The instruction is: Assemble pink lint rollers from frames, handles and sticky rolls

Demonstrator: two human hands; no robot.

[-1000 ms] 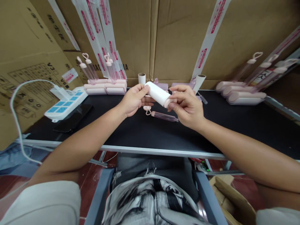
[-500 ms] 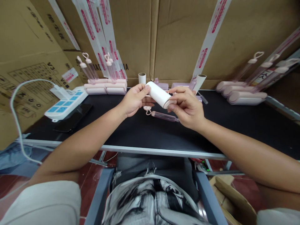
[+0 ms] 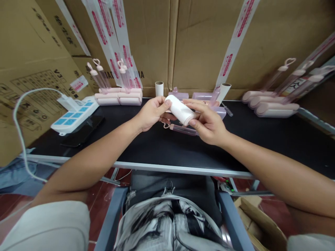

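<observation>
A white lint roller refill roll is held tilted above the black table, its right end lower and nearer me. My left hand is closed around its upper left end, thumb on top. At the lower right end, my right hand grips it between thumb and fingers. Beneath the roll lies a clear pinkish handle with a pink loop, partly covered by my hands. Just behind my right hand are purple translucent roller cases, partly hidden.
White cardboard tubes stand at the back. Pink lint rollers with upright handles sit at back left, more pink rollers at right. A power strip and black phone lie left. Cardboard walls the back.
Both hands have shifted slightly right and down with the roll. More of the purple case behind my right hand shows now. The pink loop below is more covered.
</observation>
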